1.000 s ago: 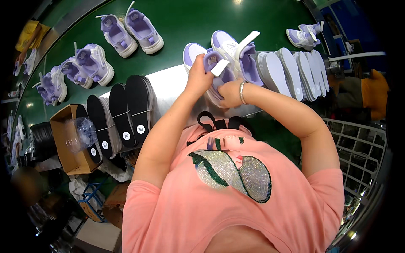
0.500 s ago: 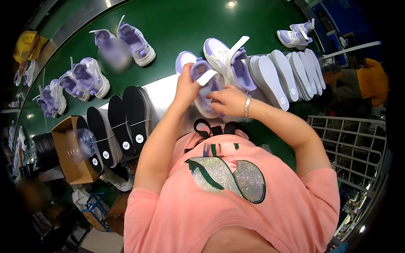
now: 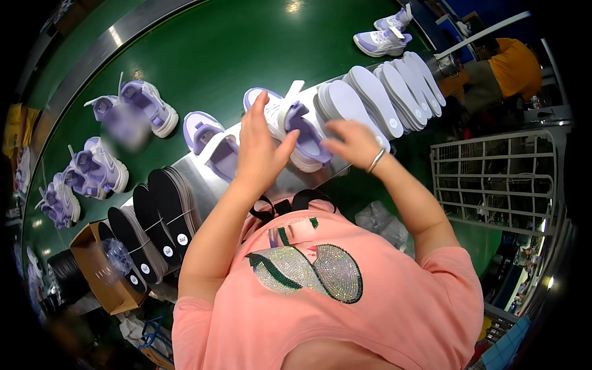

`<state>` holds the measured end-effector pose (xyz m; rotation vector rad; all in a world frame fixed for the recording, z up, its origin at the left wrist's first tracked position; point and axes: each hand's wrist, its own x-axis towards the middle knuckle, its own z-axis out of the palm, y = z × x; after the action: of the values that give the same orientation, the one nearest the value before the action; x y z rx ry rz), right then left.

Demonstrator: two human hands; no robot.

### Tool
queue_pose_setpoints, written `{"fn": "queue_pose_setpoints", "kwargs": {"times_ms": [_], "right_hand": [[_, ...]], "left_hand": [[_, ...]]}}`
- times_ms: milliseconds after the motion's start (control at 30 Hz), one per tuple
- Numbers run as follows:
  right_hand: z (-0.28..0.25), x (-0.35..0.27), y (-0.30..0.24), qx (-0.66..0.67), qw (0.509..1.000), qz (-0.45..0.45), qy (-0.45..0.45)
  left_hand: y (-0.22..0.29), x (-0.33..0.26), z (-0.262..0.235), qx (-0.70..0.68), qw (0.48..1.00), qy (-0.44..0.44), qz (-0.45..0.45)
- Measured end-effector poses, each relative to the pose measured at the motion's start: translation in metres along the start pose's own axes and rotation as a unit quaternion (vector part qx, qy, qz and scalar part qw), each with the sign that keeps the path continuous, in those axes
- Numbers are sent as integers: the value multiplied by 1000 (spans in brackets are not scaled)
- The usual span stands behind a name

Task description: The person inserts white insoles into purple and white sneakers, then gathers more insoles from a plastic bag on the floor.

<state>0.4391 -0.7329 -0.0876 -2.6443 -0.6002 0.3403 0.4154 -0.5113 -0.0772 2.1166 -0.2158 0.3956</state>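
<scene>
A white and lilac sneaker point(image 3: 301, 145) with its strap up sits on a metal ledge point(image 3: 203, 179) between my two hands. My left hand point(image 3: 259, 148) is at its left side, fingers up and thumb spread, partly covering it. To its right, my right hand point(image 3: 356, 145) hovers by the heel opening, fingers apart, slightly blurred and without anything in them. A matching sneaker point(image 3: 216, 148) rests left of my left hand, its strap lying across the opening. Stacked pale insoles point(image 3: 348, 105) line the ledge beyond my right hand.
Black insoles point(image 3: 166, 197) in bundles and an open cardboard box point(image 3: 111, 277) are at left. More sneakers point(image 3: 95, 169) stand on the green table point(image 3: 228, 43), with another pair point(image 3: 383, 41) far right. A wire rack point(image 3: 493, 179) is at right; a person in orange point(image 3: 517, 68) is beyond.
My left hand has let go of the left sneaker, and my right fingers have left its opening. Both hands have shifted to the other sneaker. My view has turned.
</scene>
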Motion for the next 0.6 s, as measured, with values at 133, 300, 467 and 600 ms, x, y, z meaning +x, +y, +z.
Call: {"fn": "queue_pose_setpoints", "kwargs": {"times_ms": [133, 300, 467, 600], "right_hand": [[-17, 17, 98, -26, 978, 143, 150], [-15, 13, 154, -173, 936, 299, 64], [-28, 13, 154, -124, 936, 328, 19], [-58, 9, 133, 4, 946, 305, 110]], "left_hand": [[-30, 14, 43, -9, 988, -99, -116], [-29, 23, 46, 26, 979, -106, -175], [-37, 27, 47, -18, 975, -96, -197], [-43, 29, 54, -62, 963, -75, -250]]}}
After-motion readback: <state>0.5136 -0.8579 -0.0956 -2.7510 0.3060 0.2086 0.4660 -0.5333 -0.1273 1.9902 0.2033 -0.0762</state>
